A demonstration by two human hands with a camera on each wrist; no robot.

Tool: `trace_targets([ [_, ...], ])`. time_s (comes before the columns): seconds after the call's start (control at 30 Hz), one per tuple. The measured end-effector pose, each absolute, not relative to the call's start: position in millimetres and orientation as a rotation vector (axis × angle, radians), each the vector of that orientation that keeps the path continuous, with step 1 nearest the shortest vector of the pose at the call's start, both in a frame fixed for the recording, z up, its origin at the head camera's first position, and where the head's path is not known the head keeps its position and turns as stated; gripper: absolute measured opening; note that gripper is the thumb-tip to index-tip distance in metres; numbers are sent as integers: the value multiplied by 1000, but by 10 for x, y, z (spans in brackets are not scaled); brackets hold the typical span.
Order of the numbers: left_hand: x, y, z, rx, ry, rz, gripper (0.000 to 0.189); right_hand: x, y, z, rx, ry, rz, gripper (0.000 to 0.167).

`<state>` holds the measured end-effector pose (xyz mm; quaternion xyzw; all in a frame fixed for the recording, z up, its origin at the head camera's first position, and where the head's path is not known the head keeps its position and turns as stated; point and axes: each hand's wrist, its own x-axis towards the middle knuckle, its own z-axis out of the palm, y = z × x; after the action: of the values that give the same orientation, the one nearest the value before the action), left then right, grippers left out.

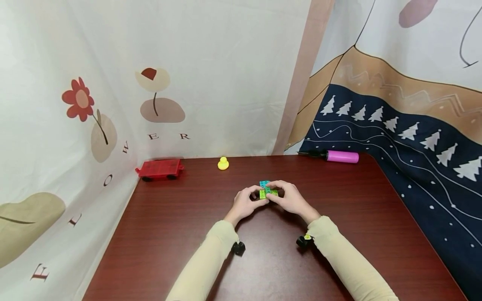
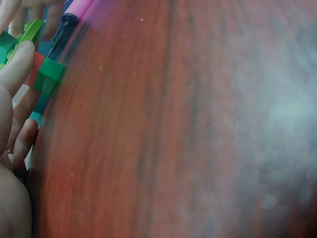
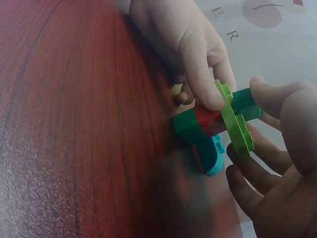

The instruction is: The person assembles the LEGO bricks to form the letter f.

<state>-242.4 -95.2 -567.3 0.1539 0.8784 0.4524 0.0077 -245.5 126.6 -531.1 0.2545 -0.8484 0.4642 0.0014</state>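
Note:
Both hands meet over a small stack of toy building blocks near the middle of the table. A lime green plate crosses the stack, with a dark green block on its studded side. Beneath the plate come a red block, another green block and a rounded blue block. My left hand pinches the stack from the left, thumb against the lime plate. From the right, my right hand holds it, thumb at the upper dark green block and fingertips by the plate's end.
A red toy wagon stands at the table's far left corner. Near the back edge sits a yellow toy duck. A pink cylinder with a black nozzle lies at the back right. Printed cloth hangs behind the wooden table.

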Motion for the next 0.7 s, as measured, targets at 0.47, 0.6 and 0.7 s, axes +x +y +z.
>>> trace_targets([
  [0.47, -2426, -954, -5692, 481, 2749, 1421, 36, -2454, 1228, -5371, 748, -2648, 1490, 29],
  [0.6, -2422, -955, -5695, 488, 2752, 1416, 36, -2451, 1204, -5400, 736, -2640, 1447, 29],
  [0.7, -2424, -955, -5694, 489, 2753, 1413, 36, -2442, 1190, -5410, 737, -2622, 1433, 29],
])
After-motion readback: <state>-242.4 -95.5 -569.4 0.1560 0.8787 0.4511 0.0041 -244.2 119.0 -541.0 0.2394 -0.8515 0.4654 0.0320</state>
